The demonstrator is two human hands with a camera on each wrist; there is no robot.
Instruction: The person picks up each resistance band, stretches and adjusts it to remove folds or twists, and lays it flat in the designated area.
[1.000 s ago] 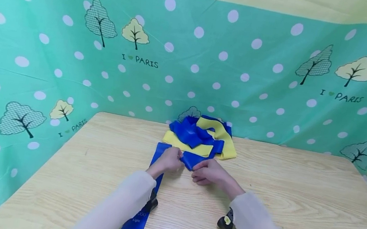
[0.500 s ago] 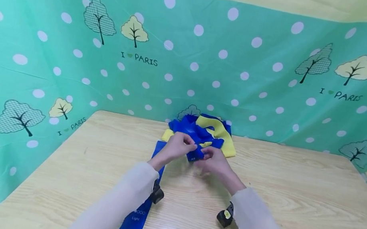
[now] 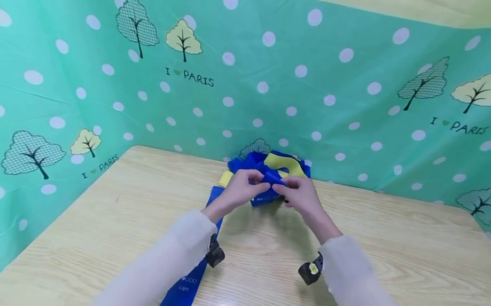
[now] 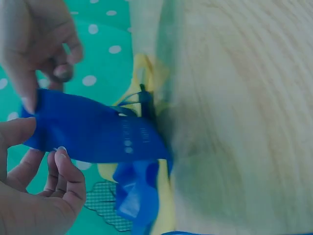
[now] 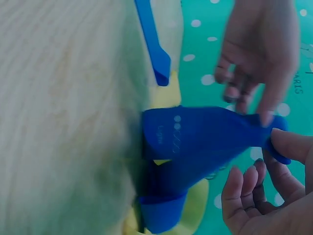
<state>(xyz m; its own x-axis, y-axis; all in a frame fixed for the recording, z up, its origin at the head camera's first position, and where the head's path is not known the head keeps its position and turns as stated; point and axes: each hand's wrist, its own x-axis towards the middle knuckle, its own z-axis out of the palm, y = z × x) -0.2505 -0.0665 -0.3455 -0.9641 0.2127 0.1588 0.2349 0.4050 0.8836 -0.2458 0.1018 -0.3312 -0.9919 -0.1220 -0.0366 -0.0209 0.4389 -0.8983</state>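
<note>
Between my two hands a blue resistance band [image 3: 273, 176] is raised in front of a heap of bands at the back of the table. My left hand [image 3: 243, 187] pinches its upper edge between thumb and fingers, seen close in the left wrist view, where the band [image 4: 93, 129] hangs down in a wide strip. Right beside it, my right hand [image 3: 303, 194] pinches the same edge; the right wrist view has its thumb over the band [image 5: 205, 128], with white print and dots lower down. Both hands partly hide the heap of blue and yellow bands [image 3: 289, 165].
A second blue band [image 3: 180, 296] marked "Light" lies flat lengthwise on the left of the wooden table [image 3: 389, 285], partly under the left forearm. A dotted green cloth [image 3: 258, 79] hangs behind the table's far edge. Each wrist wears a black camera.
Both hands have lifted the blue band up off the front of the heap and moved slightly away from me. The flat band on the left has stayed put.
</note>
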